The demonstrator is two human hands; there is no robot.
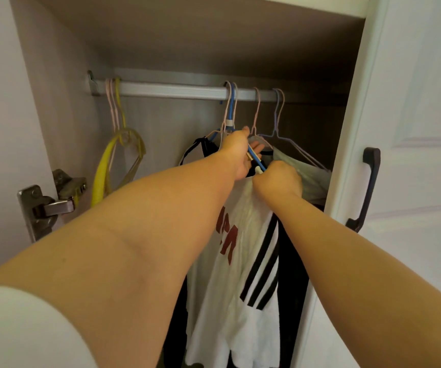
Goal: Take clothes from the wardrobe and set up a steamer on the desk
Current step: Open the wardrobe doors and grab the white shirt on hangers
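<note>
Centre frame: left hand (pixel 236 152) grips the blue hanger (pixel 230 107), right hand (pixel 277 179) pinches the white shirt (pixel 230 261); soft, light, so lift by the hanger.

Two bare forearms, short white sleeve.
Left arm (pixel 134 235) wears a white short sleeve (pixel 15 330) at the shoulder; right arm (pixel 360 248) is uncovered. No rings or watch visible.
</note>
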